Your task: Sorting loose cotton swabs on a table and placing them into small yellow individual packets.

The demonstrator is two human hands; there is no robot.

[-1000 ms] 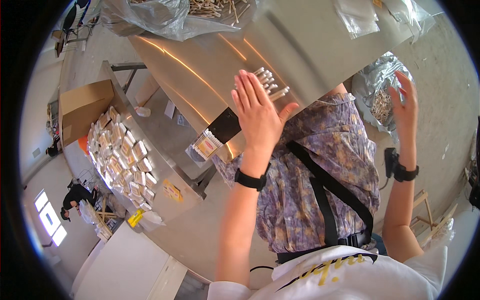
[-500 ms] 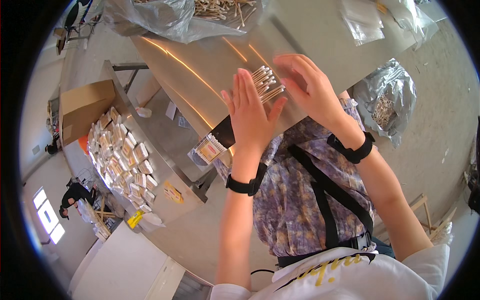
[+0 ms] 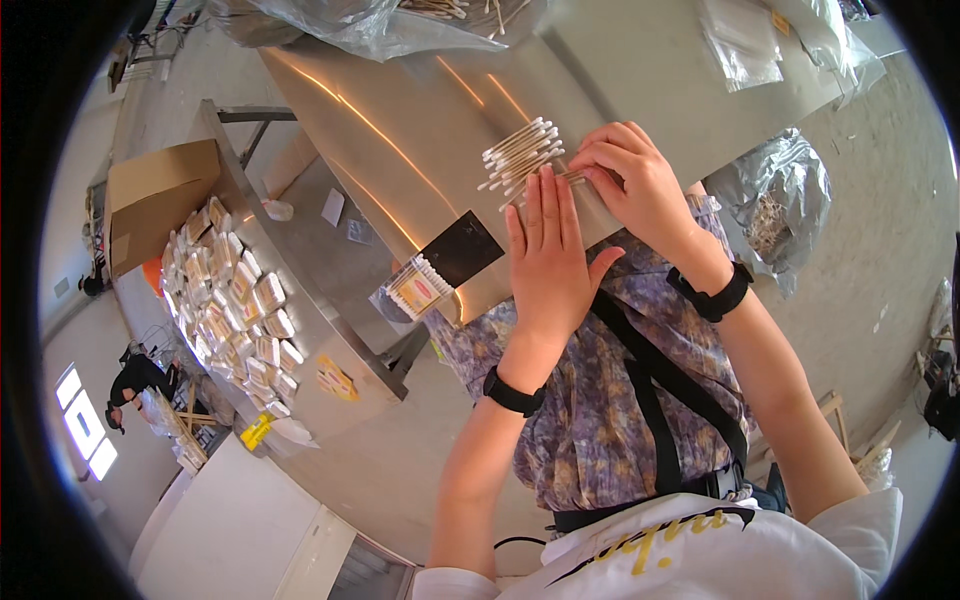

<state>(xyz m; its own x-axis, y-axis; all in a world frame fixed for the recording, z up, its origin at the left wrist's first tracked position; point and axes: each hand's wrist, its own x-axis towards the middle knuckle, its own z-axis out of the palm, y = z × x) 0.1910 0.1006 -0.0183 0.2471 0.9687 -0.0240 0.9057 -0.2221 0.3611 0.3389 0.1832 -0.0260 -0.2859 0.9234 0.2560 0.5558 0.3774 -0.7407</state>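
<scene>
A small pile of cotton swabs (image 3: 522, 150) lies side by side on the metal table, white tips at both ends. My left hand (image 3: 552, 275) is laid flat at the pile's near side, fingers stretched out over the closest swabs and thumb apart. To its right, my right hand (image 3: 640, 190) has its fingertips pinched on the end of a cotton swab (image 3: 573, 177) beside the left fingers; whether it grips more than one is hard to make out. A clear pack of swabs (image 3: 418, 288) with a printed label sits at the table's near left edge, against a black plate (image 3: 462, 250).
Plastic bags with loose swabs (image 3: 435, 8) cover the table's far side. Clear bags (image 3: 740, 45) lie far right. A silver bag (image 3: 775, 195) of swabs stands at right. On the left table are many packs (image 3: 225, 295) and a cardboard box (image 3: 160, 200). A person (image 3: 140, 380) is far left.
My left hand has shifted right and nearer, uncovering the swab pile and black plate. My right hand has closed from a loose curve to a pinch on a swab.
</scene>
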